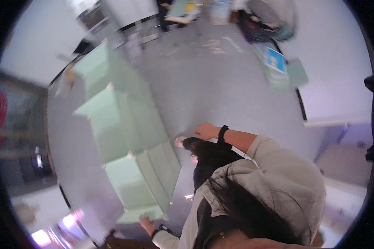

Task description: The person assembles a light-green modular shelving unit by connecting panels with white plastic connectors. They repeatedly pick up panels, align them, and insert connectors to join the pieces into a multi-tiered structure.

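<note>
A long pale-green cube shelf of thin panels stands on the floor to my left, with light joints at its corners. Several of its panels stick out to the left like flaps. My left hand is at the shelf's near end, with its fingers closed on the edge of the lowest green panel. To the right of the shelf, my right hand hangs apart from it over my leg, a black band on the wrist. Its fingers look curled, and I see nothing in them. Motion blurs the finger detail.
Against the right wall lie flat pale-green panels with a blue-and-white sheet on top. A dark bag sits beyond them. A table is at the far end. Small pale scraps lie on the grey floor.
</note>
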Available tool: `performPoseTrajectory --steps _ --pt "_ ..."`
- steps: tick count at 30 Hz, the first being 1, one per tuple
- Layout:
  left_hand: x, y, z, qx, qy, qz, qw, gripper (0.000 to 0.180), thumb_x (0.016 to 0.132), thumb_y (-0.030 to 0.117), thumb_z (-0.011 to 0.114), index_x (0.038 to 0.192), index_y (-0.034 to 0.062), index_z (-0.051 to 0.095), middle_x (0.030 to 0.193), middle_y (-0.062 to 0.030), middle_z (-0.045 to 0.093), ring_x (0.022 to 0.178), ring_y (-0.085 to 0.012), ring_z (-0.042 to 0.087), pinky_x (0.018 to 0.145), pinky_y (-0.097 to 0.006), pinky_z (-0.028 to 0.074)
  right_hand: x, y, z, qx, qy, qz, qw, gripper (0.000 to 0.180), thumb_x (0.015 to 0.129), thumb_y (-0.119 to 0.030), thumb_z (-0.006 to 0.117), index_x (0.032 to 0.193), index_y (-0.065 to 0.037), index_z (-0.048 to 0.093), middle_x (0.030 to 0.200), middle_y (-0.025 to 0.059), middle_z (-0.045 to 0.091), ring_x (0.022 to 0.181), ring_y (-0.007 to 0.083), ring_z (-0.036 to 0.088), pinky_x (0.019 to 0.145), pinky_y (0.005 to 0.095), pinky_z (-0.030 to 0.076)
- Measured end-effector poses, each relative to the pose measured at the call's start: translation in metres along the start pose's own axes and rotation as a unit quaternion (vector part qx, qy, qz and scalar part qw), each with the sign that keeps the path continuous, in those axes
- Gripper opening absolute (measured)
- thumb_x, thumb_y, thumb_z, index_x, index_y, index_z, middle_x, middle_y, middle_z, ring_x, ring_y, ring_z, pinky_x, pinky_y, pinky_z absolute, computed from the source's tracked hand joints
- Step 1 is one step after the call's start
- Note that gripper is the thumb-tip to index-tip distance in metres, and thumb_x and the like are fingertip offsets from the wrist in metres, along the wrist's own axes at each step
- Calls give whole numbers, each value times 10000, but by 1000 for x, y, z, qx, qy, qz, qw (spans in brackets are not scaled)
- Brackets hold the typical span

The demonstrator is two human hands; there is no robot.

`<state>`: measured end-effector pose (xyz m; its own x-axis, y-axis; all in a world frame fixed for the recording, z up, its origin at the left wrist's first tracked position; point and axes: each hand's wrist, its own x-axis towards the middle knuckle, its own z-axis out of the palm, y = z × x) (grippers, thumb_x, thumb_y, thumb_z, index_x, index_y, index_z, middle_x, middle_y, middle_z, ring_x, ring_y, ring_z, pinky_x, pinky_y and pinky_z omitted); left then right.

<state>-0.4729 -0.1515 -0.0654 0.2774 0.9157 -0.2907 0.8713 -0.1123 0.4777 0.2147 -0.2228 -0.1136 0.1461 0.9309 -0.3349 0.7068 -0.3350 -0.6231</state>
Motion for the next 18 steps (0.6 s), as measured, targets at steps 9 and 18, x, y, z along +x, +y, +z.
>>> performPoseTrajectory --steps 9,18 --pt "14 51 -25 113 71 -182 974 313 842 121 643 1099 -47 578 974 -126 616 881 -253 601 756 -383 497 -153 135 -36 14 18 243 970 307 851 -307 543 952 -58 692 947 192 679 919 397 635 801 502 494" --pt "49 350 25 86 289 -31 953 349 933 117 619 1251 4 532 1151 -110 613 1059 -228 556 939 -347 453 -281 332 -120 108 102 337 930 356 845 -332 552 954 -34 713 962 204 685 934 388 634 820 478 487"
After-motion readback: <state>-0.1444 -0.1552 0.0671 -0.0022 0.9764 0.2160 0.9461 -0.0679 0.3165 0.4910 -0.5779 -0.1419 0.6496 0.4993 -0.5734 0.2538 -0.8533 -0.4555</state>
